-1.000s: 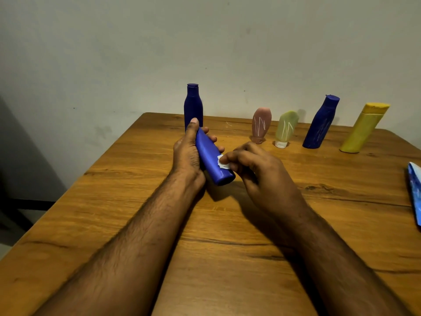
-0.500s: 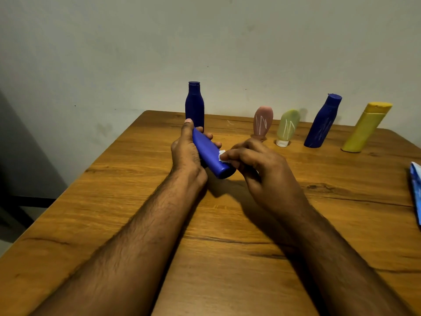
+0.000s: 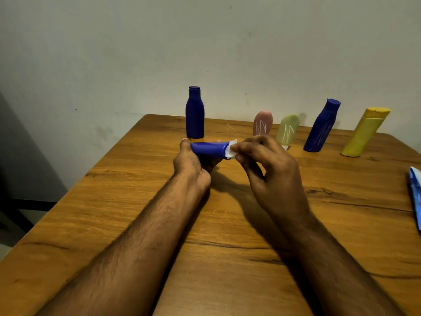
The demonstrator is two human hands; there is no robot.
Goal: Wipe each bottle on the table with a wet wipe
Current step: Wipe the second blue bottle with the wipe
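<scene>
The blue bottle [image 3: 208,149] lies sideways in the air just above the wooden counter [image 3: 141,201], gripped in the left hand [image 3: 189,161], whose thumb rests along its top. The right hand [image 3: 268,165] pinches a small white wet wipe [image 3: 231,149] between curled fingers and presses it against the bottle's right end. Behind them, near the wall, stand a dark blue bottle [image 3: 195,115], a pink one [image 3: 262,122], a pale green one [image 3: 287,129], another dark blue one [image 3: 321,127] and a yellow one [image 3: 364,133]. A blue packet [image 3: 415,195] lies at the counter's right edge.
</scene>
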